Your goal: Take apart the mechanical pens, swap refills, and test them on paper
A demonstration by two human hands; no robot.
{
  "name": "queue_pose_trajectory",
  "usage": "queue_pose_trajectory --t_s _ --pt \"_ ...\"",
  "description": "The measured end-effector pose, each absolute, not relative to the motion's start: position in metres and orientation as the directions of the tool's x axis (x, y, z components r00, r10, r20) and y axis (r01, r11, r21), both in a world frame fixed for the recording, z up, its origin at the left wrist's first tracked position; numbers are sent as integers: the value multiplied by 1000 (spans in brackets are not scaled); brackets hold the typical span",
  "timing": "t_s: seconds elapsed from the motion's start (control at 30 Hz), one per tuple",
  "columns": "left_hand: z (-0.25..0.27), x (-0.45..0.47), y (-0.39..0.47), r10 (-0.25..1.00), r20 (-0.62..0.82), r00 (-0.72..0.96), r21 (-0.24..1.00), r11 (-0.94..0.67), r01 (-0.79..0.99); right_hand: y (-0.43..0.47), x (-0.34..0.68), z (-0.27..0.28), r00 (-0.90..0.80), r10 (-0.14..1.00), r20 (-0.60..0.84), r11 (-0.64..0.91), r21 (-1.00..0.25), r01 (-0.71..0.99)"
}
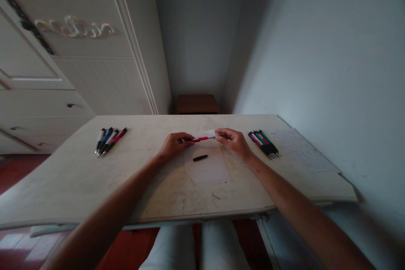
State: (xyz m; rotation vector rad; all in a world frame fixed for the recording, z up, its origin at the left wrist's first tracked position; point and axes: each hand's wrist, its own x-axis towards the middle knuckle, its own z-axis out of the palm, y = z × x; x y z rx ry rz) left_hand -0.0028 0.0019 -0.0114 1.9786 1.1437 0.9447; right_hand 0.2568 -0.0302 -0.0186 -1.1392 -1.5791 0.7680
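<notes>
Pen barrel (202, 139), between the fingers (182, 136): pinkish red.
Small tube (200, 157), just nearer than the fingers: black.
Paper sheet (209, 172), beneath the fingers: white, faintly lined.
Desk (148, 133), below the fingers: off-white, mottled yellowish brown.
Left-hand pens (109, 141), left of the fingers: white, blue, pink; black parts.
Right-hand pens (263, 144), right of the fingers: purple, green; black lower ends.

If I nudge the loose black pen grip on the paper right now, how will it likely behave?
The black pen grip looks rounded and lies on its side, so it could well roll. It is small and slim, so probably light. It lies straight, with no visible sag, on the paper, so likely more stiff than floppy.
</notes>
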Motion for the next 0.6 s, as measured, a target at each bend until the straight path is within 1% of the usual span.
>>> queue_pose_trajectory --t_s 0.2,0.27,0.33,0.47,0.53,0.6 --pt "-13 -3 3 899 244 363 820 -391 417 -26 259 -24 -129 958 257 276 -947 161" --pt "-13 -3 3 901 241 360 832 -383 403 -24 260 -26 -149 958 243 261 -959 112" --pt "-13 -3 4 910 219 351 864 -348 364 -22 262 -28 -154 957 245 261 -960 98" --pt "-10 -2 4 924 170 341 957 -238 167 -18 266 -29 -105 954 282 296 -942 159" --pt "-9 -2 3 924 162 347 978 -198 72 -18 267 -29 -82 946 314 325 -921 217" --pt "-9 -2 3 924 155 351 984 -174 24 -19 268 -29 -83 935 345 354 -891 283"
